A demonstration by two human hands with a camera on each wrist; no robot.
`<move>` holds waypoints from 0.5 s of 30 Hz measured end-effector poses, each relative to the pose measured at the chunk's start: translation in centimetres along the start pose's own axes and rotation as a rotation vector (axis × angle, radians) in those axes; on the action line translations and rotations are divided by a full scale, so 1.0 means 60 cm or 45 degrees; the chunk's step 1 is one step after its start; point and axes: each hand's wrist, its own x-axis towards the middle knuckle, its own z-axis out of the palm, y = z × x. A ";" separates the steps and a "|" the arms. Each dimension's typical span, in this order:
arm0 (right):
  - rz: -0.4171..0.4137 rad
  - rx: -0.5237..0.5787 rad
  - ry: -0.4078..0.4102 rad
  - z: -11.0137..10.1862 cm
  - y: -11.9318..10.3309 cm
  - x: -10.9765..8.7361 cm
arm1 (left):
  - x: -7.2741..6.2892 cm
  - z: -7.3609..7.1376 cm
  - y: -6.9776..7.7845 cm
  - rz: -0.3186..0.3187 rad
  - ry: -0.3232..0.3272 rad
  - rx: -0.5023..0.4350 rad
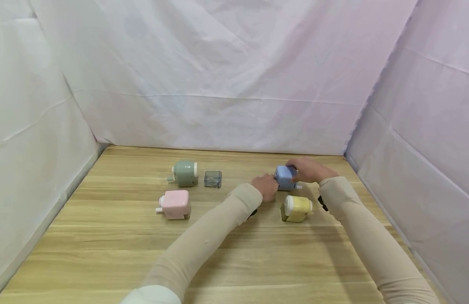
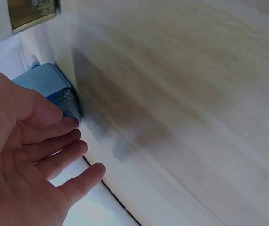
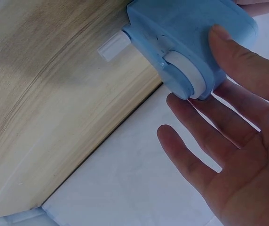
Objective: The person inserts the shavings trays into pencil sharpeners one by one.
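My right hand (image 1: pixel 308 169) grips a blue crank pencil sharpener (image 1: pixel 284 177), thumb on one side and fingers on the other. Its white-tipped crank (image 3: pixel 115 45) points toward the table in the right wrist view. At the sharpener's left side is my left hand (image 1: pixel 266 186), its thumb and index fingertips right at the translucent blue shavings drawer (image 2: pixel 67 101); the other fingers are spread and fairly straight. A yellow pencil sharpener (image 1: pixel 297 208) stands just in front of the blue one, between my forearms.
On the left side of the wooden table (image 1: pixel 116 236) stand a green pencil sharpener (image 1: pixel 185 173) and a pink one (image 1: pixel 176 204). A loose transparent drawer (image 1: pixel 213 179) lies beside the green one. White cloth walls (image 1: pixel 227 122) enclose the back and sides.
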 end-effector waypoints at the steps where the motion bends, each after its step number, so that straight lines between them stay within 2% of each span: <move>1: -0.003 0.000 0.002 0.000 -0.001 0.001 | 0.001 0.000 -0.001 -0.002 -0.003 -0.001; 8: -0.016 -0.012 0.021 0.003 0.000 0.002 | -0.003 0.003 -0.014 0.016 0.007 -0.078; 15: -0.020 -0.019 0.029 0.006 0.006 -0.002 | 0.004 0.014 -0.027 0.016 0.049 -0.101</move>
